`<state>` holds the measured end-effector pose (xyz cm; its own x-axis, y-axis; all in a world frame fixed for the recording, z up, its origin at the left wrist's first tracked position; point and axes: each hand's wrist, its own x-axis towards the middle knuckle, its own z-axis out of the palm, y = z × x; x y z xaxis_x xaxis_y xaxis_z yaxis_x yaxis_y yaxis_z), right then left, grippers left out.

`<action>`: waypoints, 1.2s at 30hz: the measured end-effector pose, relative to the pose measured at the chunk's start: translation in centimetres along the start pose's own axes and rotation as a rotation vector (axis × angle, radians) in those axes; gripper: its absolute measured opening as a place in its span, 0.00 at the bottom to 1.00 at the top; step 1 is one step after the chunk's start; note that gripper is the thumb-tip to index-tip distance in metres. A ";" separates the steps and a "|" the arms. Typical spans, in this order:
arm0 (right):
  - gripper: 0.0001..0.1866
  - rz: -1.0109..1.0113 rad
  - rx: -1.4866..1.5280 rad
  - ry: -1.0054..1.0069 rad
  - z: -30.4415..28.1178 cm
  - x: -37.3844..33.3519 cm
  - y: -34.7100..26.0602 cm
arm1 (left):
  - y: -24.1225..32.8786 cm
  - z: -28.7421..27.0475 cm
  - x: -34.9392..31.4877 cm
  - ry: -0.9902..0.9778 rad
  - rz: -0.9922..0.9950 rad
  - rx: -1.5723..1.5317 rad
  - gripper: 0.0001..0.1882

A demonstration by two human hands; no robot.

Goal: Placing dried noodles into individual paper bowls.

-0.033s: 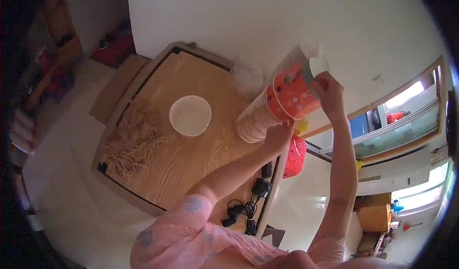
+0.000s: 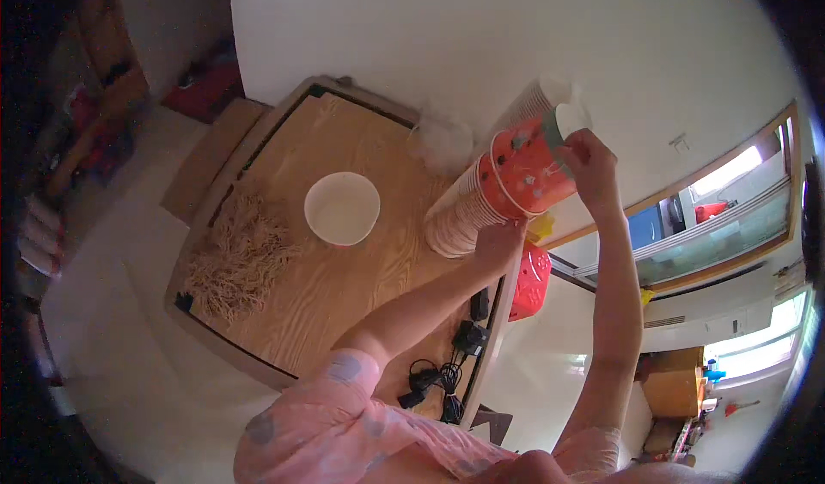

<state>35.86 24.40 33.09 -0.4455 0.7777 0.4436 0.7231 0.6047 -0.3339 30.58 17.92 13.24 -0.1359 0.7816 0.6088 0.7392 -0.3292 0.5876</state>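
Note:
A tall stack of nested paper buckets point(image 2: 457, 223) stands at the table's far right, its rims piled one above another. The topmost is a red paper bucket point(image 2: 526, 168) with a printed pattern, a green band and a pale round end facing up. My right hand point(image 2: 588, 159) pinches this bucket at its green band. Lower down, my left hand point(image 2: 502, 242) is closed at its rim, with the fingertips partly hidden. A white paper bucket point(image 2: 342, 209) stands alone on the wooden table point(image 2: 344, 291), its open mouth upward.
Behind the stack is a second stack of cups point(image 2: 543, 97), beside a crumpled clear plastic bag point(image 2: 442, 142). A shaggy beige heap of strands point(image 2: 239, 260) lies at the left. Black adapters and cables point(image 2: 450, 381) lie near the right edge, where a red plastic container point(image 2: 531, 286) sits.

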 end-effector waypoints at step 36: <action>0.07 -0.055 -0.036 -0.039 1.2 0.0 -0.5 | 1.0 2.8 -0.5 -0.042 0.215 0.145 0.12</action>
<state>34.86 24.33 32.23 -0.5045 0.7502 0.4273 0.7151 0.6404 -0.2800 33.21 18.64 12.00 0.0595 0.7243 0.6869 0.8351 -0.4131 0.3632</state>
